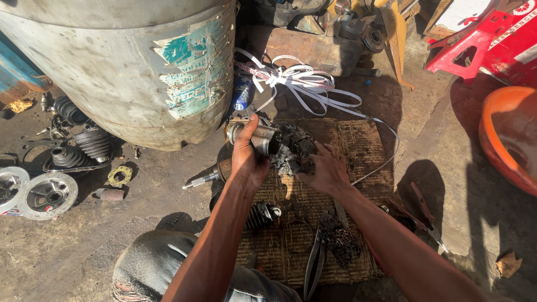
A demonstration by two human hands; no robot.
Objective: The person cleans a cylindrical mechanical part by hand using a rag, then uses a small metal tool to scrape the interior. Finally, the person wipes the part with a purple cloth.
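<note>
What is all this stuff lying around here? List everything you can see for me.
Metal joint part: one, grey and greasy black, on the mat, under both hands.
Woven mat: one, brown, on the ground at centre.
Drum: one, grey with a torn teal label, upper left.
Rubber boots: several, black, ribbed, left of the drum.
Metal discs: two, silver, far left.
Plastic strapping: a tangle, white, above the mat.
Pliers: one, dark, on the mat's lower edge.
Basin: one, orange, right edge.
Red plastic item: one, top right.
Left hand: gripping the joint part's silver end.
Right hand: fingers on its greasy end.
</note>
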